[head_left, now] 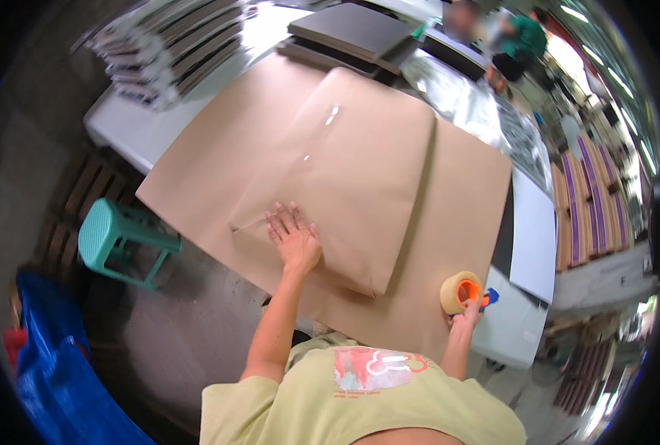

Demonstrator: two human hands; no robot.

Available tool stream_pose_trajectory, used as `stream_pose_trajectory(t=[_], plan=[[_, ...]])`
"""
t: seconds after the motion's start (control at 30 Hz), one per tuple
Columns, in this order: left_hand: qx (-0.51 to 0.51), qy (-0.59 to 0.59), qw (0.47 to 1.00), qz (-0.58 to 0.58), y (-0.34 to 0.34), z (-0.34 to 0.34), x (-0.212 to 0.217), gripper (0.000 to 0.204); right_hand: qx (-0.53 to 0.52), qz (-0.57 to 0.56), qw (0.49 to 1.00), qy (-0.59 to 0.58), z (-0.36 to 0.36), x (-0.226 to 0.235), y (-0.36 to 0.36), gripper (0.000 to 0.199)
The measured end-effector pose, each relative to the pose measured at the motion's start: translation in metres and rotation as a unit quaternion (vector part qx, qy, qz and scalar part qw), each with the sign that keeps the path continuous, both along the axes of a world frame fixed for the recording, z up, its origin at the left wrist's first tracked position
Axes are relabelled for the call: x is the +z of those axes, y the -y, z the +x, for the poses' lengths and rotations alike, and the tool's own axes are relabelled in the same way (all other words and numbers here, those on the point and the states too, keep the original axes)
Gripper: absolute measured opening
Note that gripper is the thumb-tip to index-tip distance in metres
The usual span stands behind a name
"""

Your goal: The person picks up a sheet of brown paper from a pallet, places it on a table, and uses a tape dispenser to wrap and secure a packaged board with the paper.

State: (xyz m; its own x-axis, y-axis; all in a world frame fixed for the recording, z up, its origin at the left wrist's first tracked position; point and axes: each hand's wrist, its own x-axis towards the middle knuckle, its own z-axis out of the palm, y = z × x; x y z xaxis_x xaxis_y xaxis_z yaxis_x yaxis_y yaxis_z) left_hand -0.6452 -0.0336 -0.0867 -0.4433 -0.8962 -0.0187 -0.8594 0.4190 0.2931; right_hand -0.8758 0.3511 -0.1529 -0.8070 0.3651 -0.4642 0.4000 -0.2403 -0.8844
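A large flat parcel (pixel 367 170) wrapped in brown kraft paper lies on a wider sheet of brown paper (pixel 204 141). Two short shiny bits of clear tape (pixel 333 115) show along the seam on its top. My left hand (pixel 294 239) presses flat on the parcel's near left part, fingers spread. At the near right edge of the sheet, my right hand (pixel 466 317) is closed on a tape dispenser (pixel 460 291) with a roll of tape on an orange hub and a blue end. The fingers partly hide its handle.
A stack of dark flat panels (pixel 352 31) stands behind the parcel. Wrapped panels (pixel 170 52) pile up at the far left. A green stool (pixel 119 237) and blue sheeting (pixel 63 363) are left on the floor. White boards (pixel 532 237) lie right; a person in green (pixel 524 41) is beyond.
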Motion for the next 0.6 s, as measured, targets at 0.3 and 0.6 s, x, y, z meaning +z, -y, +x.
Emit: stream_pose_trajectory(t=[0.3, 0.6], plan=[[-0.225, -0.149, 0.941, 0.204, 0.049, 0.042, -0.002, 0.086, 0.63, 0.067, 0.7, -0.329, 0.06, 0.226, 0.216, 0.059], [0.104, -0.696, 0.602, 0.377, 0.057, 0.04, -0.009, 0.085, 0.746, 0.228, 0.351, -0.518, 0.148, 0.222, 0.367, 0.051]])
